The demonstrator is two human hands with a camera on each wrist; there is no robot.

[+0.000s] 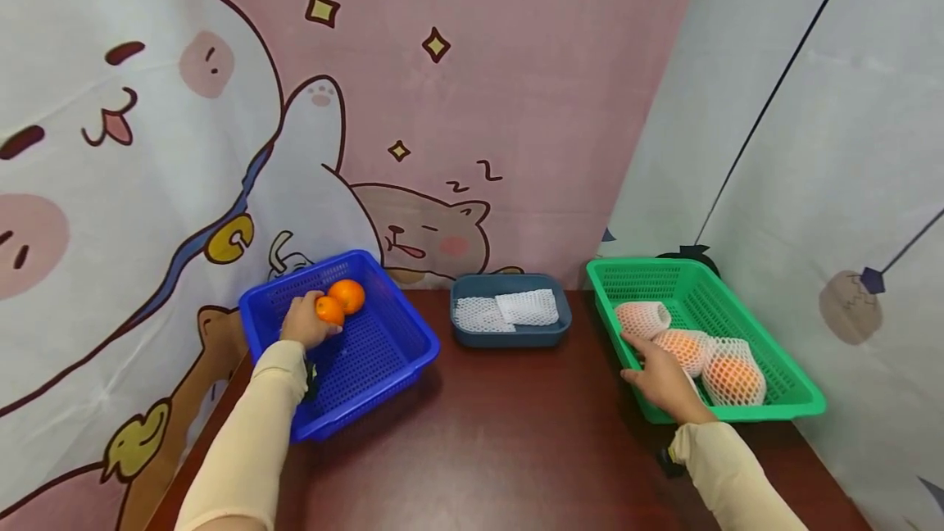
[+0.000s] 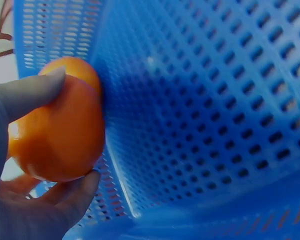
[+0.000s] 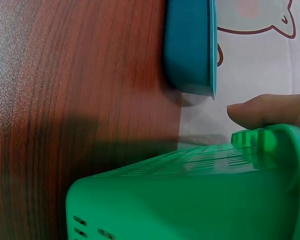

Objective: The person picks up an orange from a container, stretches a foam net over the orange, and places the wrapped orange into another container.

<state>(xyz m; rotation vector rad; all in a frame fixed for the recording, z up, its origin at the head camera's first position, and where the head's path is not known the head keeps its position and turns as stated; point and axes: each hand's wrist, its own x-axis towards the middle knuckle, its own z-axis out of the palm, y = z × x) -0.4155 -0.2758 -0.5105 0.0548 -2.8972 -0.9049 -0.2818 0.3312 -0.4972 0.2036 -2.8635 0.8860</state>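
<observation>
In the head view, my left hand point(image 1: 304, 323) reaches into the blue basket point(image 1: 401, 314) and grips an orange point(image 1: 329, 310). The left wrist view shows the thumb on one side of this orange point(image 2: 65, 132) and fingertips on the other. A second orange point(image 1: 347, 296) lies right behind it in the basket. My right hand point(image 1: 664, 381) is at the left side of the green basket point(image 1: 782, 367), its index finger extended over the rim near orange fruits in white foam nets point(image 1: 682, 349). Outside the rim, its thumb point(image 3: 252, 111) is straight; other fingers are hidden there.
A small dark blue-grey tray point(image 1: 510, 340) stands between the baskets against the back cloth, holding flat white foam nets point(image 1: 527, 307). The brown wooden table point(image 1: 472, 441) runs in front. Patterned cloth point(image 1: 516, 105) hangs behind and at both sides.
</observation>
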